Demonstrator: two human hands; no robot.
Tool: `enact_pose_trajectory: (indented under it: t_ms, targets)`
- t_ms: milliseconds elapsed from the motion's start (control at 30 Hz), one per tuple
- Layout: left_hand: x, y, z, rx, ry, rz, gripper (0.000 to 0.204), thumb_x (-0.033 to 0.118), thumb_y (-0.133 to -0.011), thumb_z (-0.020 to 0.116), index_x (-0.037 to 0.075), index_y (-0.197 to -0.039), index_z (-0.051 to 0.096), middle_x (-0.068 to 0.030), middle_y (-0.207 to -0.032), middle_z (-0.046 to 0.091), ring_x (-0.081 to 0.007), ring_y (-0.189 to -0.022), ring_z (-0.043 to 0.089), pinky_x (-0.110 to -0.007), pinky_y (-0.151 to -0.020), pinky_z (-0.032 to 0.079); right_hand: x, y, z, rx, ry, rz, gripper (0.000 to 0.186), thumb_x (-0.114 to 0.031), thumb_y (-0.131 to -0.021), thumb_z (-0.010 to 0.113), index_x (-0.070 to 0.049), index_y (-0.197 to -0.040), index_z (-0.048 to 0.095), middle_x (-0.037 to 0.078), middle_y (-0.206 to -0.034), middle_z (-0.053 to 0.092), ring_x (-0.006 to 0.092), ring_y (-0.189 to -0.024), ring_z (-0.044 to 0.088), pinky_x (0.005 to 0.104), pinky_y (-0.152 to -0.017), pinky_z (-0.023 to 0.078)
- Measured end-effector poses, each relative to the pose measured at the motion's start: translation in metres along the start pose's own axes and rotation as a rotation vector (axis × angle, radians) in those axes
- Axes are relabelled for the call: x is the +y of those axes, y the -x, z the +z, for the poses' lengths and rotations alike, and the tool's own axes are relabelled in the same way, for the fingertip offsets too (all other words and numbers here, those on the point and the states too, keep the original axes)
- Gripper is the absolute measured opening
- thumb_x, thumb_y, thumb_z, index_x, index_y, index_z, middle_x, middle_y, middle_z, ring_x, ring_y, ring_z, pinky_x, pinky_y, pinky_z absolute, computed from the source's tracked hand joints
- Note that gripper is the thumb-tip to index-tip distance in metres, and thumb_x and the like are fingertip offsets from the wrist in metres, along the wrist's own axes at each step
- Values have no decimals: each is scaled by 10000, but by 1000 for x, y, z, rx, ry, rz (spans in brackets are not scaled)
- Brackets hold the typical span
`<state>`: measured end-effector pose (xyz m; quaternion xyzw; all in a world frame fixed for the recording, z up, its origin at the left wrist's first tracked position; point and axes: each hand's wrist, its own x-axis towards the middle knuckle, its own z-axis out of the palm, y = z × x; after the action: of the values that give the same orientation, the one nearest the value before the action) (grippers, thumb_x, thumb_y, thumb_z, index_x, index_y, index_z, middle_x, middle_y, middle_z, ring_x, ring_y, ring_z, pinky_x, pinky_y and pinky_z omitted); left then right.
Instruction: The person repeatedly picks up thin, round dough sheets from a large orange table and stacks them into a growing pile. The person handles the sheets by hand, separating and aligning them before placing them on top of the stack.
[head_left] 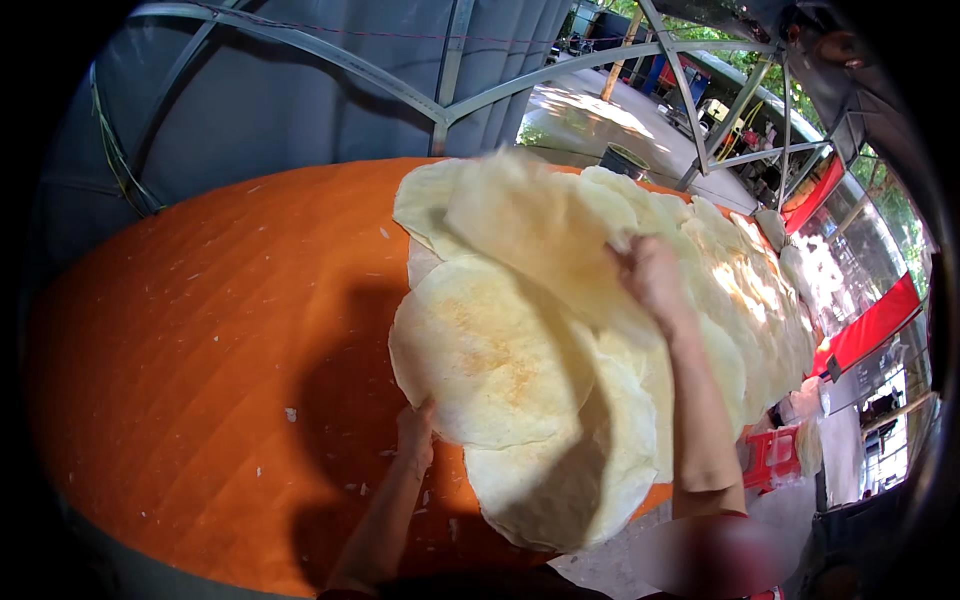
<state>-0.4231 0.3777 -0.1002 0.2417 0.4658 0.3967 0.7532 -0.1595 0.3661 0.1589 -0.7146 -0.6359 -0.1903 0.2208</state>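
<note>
My right hand [652, 282] grips the edge of a thin, pale round flatbread [540, 225], raised and tilted, its far edge smeared by motion. Below it, a second round flatbread [485, 355] with light brown patches lies on top of others. At its lower left edge my left hand [415, 438] is closed, with the fingertips partly hidden by the bread. Another flatbread [565, 485] lies beneath it on the near side, half in shadow. Orange cloth [220, 370] covers the surface underneath.
Many overlapping flatbreads [745, 290] spread over the right side of the cloth. Small pale crumbs dot the orange area. A grey wall with a metal frame [440, 110] stands behind. A red plastic stool [770, 458] is at the right, and a bucket [625, 160] beyond the far edge.
</note>
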Motion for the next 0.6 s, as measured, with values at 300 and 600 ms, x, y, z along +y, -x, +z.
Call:
enact_pose_trajectory:
  t_ms: [300,600]
  targets:
    - [-12,54,9,-334,191,-95,400,190,-796,532,6,-1143,455,-88,-1014,536,-207,-908,532,-319,-722,457,-86,148,37,-176,253,-439,265,-56,-581,511,25,-832,493,91,-657,506,194,-584,522,311,-450,404]
    - [9,84,-118,-302,140,35,544,41,-740,539,42,-1236,315,-169,-1105,473,-275,-964,515,-349,-770,461,-69,344,36,-466,-25,-331,477,-121,-713,468,54,-1156,442,233,-1148,487,356,-1023,509,437,-865,405]
